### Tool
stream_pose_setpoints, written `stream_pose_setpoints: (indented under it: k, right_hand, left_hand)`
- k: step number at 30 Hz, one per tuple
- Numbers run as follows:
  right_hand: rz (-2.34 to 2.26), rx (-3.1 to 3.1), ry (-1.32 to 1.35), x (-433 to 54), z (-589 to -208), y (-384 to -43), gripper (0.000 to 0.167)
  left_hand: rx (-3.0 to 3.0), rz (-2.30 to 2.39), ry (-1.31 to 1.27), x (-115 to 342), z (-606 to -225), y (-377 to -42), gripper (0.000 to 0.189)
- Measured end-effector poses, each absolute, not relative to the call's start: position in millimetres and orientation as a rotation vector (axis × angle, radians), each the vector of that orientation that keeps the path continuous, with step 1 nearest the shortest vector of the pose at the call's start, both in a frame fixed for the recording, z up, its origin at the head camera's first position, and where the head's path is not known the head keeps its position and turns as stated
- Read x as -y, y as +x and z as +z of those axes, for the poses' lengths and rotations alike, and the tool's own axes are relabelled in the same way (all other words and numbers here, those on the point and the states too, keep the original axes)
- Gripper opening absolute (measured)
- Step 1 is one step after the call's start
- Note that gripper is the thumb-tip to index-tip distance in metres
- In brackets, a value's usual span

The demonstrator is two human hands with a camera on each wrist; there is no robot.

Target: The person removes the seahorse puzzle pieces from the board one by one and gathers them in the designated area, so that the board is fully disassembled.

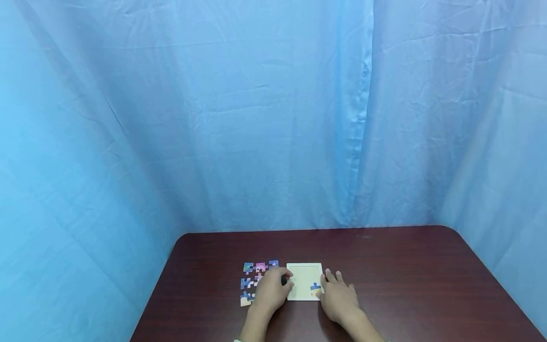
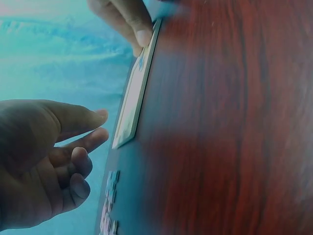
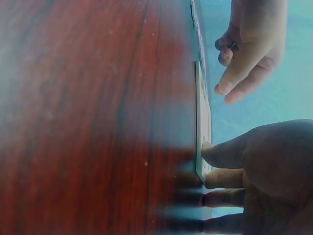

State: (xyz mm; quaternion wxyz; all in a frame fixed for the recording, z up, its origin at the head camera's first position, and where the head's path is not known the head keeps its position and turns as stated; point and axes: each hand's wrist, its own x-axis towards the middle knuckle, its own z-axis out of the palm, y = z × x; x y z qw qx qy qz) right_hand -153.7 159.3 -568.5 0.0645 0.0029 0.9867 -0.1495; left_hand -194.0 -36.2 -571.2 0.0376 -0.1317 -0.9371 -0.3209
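Note:
A shallow square puzzle tray (image 1: 299, 278) in a pale cream colour lies flat on the table. One blue-and-yellow jigsaw piece (image 1: 315, 289) lies in its lower right corner. My right hand (image 1: 339, 297) rests at the tray's right side, with the thumb and index finger touching the rim beside that piece and the other fingers spread on the table. Over the tray's left edge hovers my left hand (image 1: 271, 289), thumb and index tips close but apart with nothing between them in the left wrist view. It partly hides the loose jigsaw pieces (image 1: 245, 283) on its left.
The dark red-brown wooden table (image 1: 406, 270) has rounded far corners. Blue curtains (image 1: 265, 118) hang behind it and along both sides. Loose pieces, some pink and purple, lie in rough rows left of the tray.

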Motion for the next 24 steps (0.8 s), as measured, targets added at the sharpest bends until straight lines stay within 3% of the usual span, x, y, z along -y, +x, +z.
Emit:
stream_pose_setpoints:
  k: [13, 24]
  right_hand:
    - [-0.446, -2.989, -0.012, -162, -569, -153, 0.055]
    - [-0.464, -3.010, -0.038, -162, -569, -151, 0.054]
  left_hand:
    - [2.878, -0.858, -0.582, 9, -573, -179, 0.022]
    - [2.881, -0.814, -0.575, -2, -575, -177, 0.025]
